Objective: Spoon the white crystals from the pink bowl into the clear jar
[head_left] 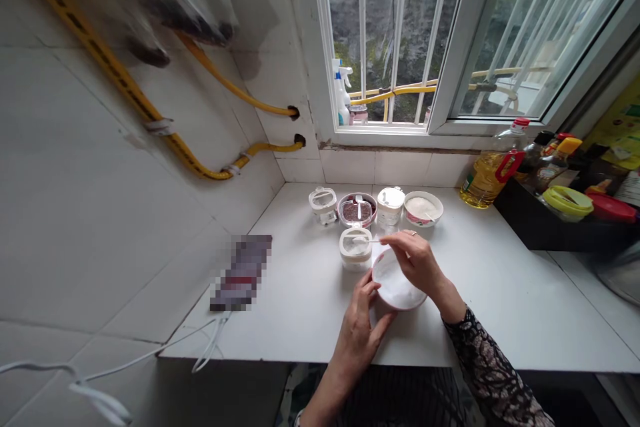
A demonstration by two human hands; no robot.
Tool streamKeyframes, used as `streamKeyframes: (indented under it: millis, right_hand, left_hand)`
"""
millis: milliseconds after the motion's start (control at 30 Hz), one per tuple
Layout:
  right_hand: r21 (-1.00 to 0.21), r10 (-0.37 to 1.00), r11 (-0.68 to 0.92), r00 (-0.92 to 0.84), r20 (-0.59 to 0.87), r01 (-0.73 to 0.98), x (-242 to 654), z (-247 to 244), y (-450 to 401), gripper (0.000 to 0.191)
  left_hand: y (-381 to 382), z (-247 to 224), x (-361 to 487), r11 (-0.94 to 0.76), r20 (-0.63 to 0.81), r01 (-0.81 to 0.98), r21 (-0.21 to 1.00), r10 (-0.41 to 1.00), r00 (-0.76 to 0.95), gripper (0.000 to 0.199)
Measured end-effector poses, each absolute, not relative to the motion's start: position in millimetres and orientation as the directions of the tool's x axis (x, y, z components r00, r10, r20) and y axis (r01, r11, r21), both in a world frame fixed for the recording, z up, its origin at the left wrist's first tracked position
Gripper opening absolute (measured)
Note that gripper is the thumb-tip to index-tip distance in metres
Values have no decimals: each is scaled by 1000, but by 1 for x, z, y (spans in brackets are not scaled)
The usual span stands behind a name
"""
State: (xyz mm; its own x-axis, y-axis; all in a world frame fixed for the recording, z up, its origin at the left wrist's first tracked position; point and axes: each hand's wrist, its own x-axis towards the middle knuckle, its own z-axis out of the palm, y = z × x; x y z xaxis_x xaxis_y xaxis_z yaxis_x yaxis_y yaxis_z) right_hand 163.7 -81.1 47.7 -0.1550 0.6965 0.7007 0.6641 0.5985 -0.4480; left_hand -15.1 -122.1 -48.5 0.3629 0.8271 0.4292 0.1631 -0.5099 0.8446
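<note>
Left hand point(357, 340) clamped on tilted white pink-rimmed bowl point(400, 307); right hand point(414, 260) pinching thin metal spoon point(367, 241) over squat cream plastic jar point(356, 260). Steeper tilt could spill fine white powder point(395, 283).

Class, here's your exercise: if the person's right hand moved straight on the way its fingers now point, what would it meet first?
Probably the thin spoon handle sticking out of the white-lidded jar, just left of the right hand. The depth is hard to judge from this view.
</note>
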Motion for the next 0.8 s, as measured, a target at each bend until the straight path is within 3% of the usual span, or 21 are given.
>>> streamKeyframes:
  millis: [167,400,633,800]
  right_hand:
    - [-610,774,478,24,632,632,183,51,-88,20]
    - [-602,914,361,-140,381,713,178,39,-88,20]
    - [-827,969,197,22,245,527,181,43,-86,19]
    - [-896,980,143,68,188,420,187,47,-85,18]
  left_hand:
    - [-123,-46,-15,-520,437,176,836,824,362,41]
    - [-123,-44,-15,-531,447,171,830,816,365,42]
    - [-122,-44,-15,-527,443,168,833,818,366,41]
    - [-122,-44,-15,-523,442,163,836,820,363,41]
